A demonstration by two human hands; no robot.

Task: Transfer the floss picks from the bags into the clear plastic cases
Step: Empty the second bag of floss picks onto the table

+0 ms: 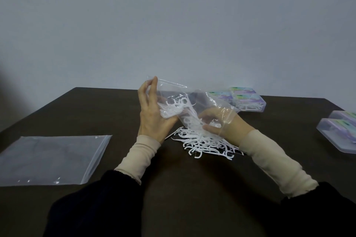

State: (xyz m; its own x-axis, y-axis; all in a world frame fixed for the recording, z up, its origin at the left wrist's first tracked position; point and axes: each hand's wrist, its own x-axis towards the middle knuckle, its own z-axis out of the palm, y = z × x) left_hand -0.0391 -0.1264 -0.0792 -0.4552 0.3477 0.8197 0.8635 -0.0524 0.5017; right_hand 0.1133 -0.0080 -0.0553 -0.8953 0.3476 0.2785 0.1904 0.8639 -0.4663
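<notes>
left hand (152,119): pinches clear bag (192,100) corner | right hand (215,121): grips bag's lower edge | floss picks (204,144) piled beneath

A dark brown table (96,113) against a plain grey-blue wall (173,25) — dim, even light.

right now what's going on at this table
A person holds a clear bag up with both hands, the left hand gripping its upper end and the right hand its lower end. Floss picks are spilled in a pile beneath it. An empty bag lies flat at left; clear cases wait at right.
</notes>
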